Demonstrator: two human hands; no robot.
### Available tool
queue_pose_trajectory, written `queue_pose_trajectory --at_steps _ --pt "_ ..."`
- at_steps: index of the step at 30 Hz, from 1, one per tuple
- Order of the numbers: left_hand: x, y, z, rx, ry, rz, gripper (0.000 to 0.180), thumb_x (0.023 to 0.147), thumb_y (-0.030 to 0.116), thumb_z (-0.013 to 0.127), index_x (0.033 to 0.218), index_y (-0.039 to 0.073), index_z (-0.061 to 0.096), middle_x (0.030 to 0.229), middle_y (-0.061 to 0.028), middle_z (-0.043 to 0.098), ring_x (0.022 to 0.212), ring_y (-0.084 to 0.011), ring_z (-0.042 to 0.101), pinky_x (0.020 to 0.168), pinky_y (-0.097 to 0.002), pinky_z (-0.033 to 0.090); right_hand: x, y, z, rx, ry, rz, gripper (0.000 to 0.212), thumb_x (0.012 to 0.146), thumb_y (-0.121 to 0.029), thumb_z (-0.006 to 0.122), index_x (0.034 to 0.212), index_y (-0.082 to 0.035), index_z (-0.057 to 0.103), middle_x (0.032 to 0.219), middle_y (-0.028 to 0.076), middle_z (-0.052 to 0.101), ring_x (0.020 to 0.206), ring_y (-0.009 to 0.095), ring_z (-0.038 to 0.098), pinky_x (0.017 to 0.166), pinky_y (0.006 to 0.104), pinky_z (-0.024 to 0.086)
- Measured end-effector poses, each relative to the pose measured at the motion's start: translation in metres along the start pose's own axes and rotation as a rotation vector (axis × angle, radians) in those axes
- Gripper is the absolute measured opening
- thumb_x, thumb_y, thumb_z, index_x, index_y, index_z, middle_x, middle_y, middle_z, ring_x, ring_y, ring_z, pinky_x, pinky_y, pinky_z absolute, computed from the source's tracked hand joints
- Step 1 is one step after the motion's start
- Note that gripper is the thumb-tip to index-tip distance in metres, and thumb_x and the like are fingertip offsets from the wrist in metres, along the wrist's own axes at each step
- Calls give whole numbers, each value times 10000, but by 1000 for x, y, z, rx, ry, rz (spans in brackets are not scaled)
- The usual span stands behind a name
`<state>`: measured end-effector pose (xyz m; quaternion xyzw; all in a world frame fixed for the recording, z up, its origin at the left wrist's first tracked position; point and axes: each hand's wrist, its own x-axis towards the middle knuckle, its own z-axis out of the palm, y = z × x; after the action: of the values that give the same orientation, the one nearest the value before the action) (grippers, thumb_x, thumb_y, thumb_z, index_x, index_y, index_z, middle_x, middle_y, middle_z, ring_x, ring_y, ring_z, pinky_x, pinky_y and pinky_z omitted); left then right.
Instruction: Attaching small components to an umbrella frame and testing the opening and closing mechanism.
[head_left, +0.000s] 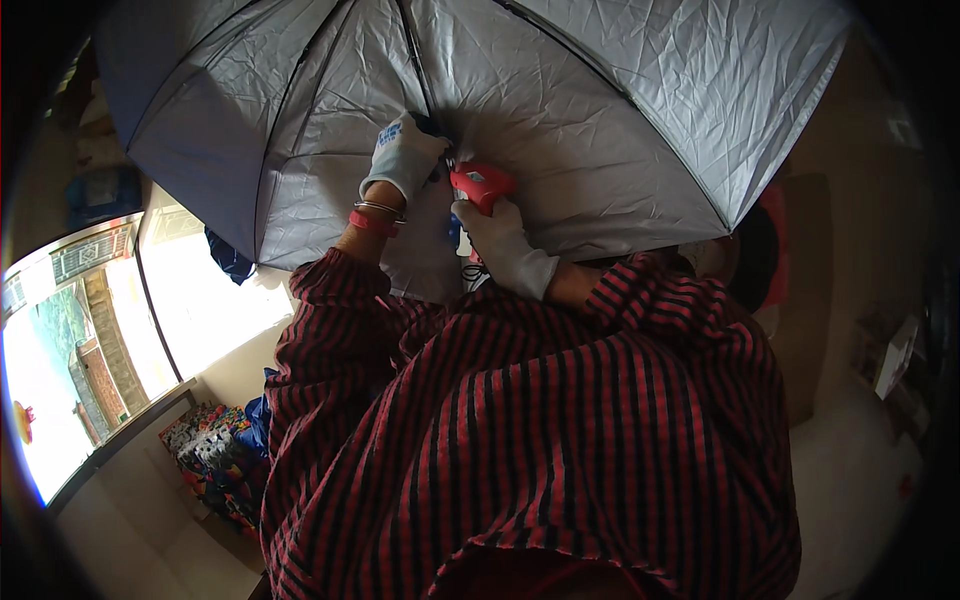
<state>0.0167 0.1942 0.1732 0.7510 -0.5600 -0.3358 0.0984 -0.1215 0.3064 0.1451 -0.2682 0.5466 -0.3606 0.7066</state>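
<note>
An opened silver-grey umbrella (575, 130) fills the upper part of the head view, its dark ribs fanning out across the creased cloth. My left hand (403, 158), in a white glove with dark fingertips, is closed at the lower end of a middle umbrella rib (414, 55); its fingertips are partly in shadow. Just right of it, my right hand (497, 238), gloved too, grips a red hand tool (483, 184) with a rounded head. The tool's tip points at the spot by my left fingers. Its exact kind is unclear.
At the left, a bright window (85, 350) lies beyond the umbrella's edge. Below it sits a pile of multicoloured cloth (215, 460). A dark round shape on something pink (775, 245) stands at the right, partly behind the umbrella. My striped garment (540, 430) covers the lower middle.
</note>
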Motion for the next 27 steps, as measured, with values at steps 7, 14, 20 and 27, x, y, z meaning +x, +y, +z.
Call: queue_pose_trajectory --at_steps 7,14,20,27 --pt "28 -14 6 -174 -56 -20 212 857 162 651 969 -8 591 708 -127 673 498 -219 645 427 -328 499 14 11 -3 -33 2 -118 223 853 -204 635 990 -49 555 731 24 567 602 115 566 528 315 469" --pt "47 -30 -5 226 -283 222 114 808 104 640 909 100 694 796 -112 696 661 -228 677 602 -333 545 16 9 -16 182 -69 111 341 856 -253 687 1050 -3 562 836 37 604 684 140 610 593 314 499" --pt "33 -23 -21 675 -138 872 137 863 157 595 911 116 716 743 -55 688 649 -156 677 592 -291 546 31 9 -32 398 -277 231 316 866 -246 694 1058 -27 573 876 55 627 708 167 640 615 332 548" --pt "43 -11 -7 319 -235 325 210 843 203 593 961 63 697 833 -124 695 771 -242 691 710 -344 546 29 -7 -29 250 -158 235 379 835 -260 726 1084 -27 559 883 59 617 699 163 609 558 351 504"
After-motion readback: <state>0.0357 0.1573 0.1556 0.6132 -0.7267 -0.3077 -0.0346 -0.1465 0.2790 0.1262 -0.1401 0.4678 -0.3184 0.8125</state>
